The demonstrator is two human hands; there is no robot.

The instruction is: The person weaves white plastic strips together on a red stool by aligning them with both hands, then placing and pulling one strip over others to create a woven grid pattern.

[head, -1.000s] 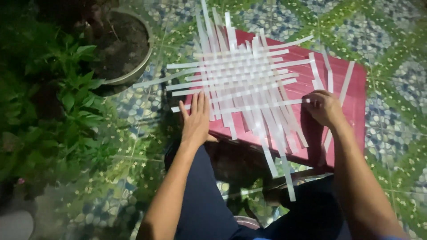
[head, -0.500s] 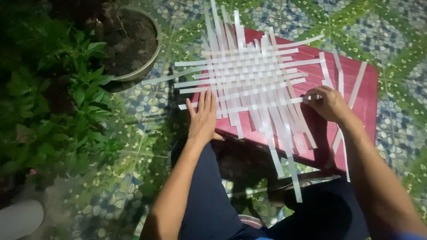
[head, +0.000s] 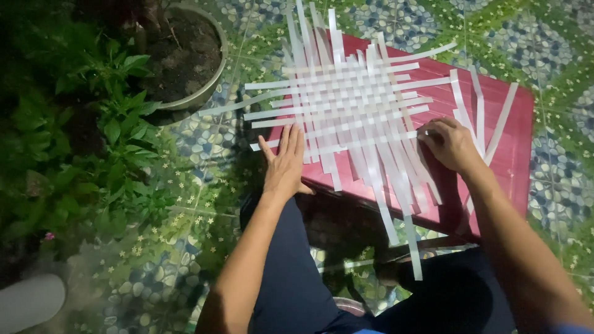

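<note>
1. We took the red stool top (head: 495, 154) as the landmark; it sat on the pebble-patterned tiled floor (head: 557, 37).
2. The woven mat of white strips (head: 352, 111) lay flat on the stool top, covering the half of it nearer the plant pot, with loose strip ends overhanging the stool's edges on several sides.
3. Our left hand (head: 284, 164) lay palm-down, fingers together and straight, pressing the mat's corner at the stool's near edge; it gripped nothing.
4. Our right hand (head: 450, 143) rested on the stool top at the mat's opposite side, fingers curled and pinched on the end of a white cross strip (head: 365, 143).
5. Three spare white strips (head: 479, 111) lay loose on the stool top just beyond the right hand.
6. A round plant pot (head: 185, 55) holding soil stood on the floor, near the stool's far corner on the left hand's side.
7. Green leafy plants (head: 80, 142) grew beyond the pot, well apart from the stool.
</note>
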